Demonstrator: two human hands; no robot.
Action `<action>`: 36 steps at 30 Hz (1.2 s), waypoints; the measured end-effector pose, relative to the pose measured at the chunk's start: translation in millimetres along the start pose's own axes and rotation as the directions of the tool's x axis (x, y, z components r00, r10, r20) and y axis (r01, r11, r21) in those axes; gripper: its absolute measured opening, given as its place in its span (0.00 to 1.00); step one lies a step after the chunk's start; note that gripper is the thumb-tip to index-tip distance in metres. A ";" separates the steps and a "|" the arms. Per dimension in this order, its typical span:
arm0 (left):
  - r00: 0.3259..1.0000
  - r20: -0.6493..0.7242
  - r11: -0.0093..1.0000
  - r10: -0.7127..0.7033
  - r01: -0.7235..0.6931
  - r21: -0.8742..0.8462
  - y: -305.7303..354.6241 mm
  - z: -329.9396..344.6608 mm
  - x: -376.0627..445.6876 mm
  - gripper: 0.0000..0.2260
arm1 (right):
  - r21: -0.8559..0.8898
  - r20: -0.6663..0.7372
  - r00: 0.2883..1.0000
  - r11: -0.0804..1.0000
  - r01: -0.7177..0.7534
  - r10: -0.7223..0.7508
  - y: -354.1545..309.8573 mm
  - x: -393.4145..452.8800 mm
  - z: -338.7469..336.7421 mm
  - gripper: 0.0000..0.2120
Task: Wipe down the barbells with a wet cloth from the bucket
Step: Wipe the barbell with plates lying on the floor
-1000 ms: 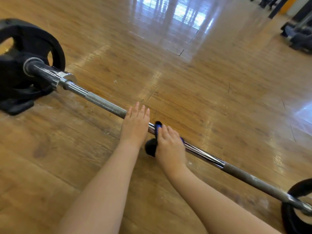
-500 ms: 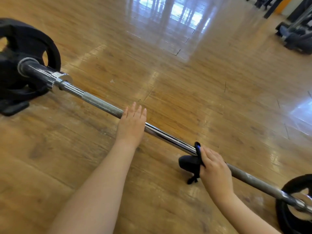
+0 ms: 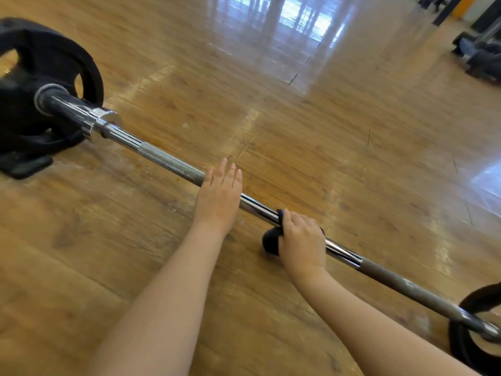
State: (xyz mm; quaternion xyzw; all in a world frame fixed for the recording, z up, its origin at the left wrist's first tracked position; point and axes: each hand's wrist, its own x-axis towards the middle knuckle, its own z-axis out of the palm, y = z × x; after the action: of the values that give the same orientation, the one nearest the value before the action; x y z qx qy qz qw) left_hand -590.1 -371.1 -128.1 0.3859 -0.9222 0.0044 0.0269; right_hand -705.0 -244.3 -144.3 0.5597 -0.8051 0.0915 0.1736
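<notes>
Mid-bar, the right hand [image 3: 303,241] gripped the cloth [image 3: 272,242] around the barbell [image 3: 173,166], left hand [image 3: 219,196] flat steadying it; next probably wiping toward the knurling.

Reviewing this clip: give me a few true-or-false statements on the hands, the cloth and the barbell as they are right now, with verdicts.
1. The right hand grips a dark cloth wrapped on the barbell shaft. True.
2. The left hand is curled in a fist around the shaft. False: it rests on the shaft with its fingers straight.
3. The cloth sits on the smooth shiny middle section of the shaft. True.
4. Both hands hold the cloth. False: only the right hand does; the left hand is apart from it.
5. The barbell lies on a wooden floor, with a black weight plate at its left end. True.
</notes>
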 end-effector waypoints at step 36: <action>0.985 -0.113 0.990 0.128 -0.134 -0.044 -26.5 14.5 -23.8 0.24 | 0.109 0.082 0.992 0.990 0.087 -0.096 -71.9 47.1 15.2 0.23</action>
State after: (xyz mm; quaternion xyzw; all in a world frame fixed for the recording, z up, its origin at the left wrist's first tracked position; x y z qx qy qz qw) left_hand -555.2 -373.2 -144.2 0.3227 -0.9425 0.0035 0.0873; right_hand -655.3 -316.1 -143.7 0.6080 -0.7794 0.1013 0.1125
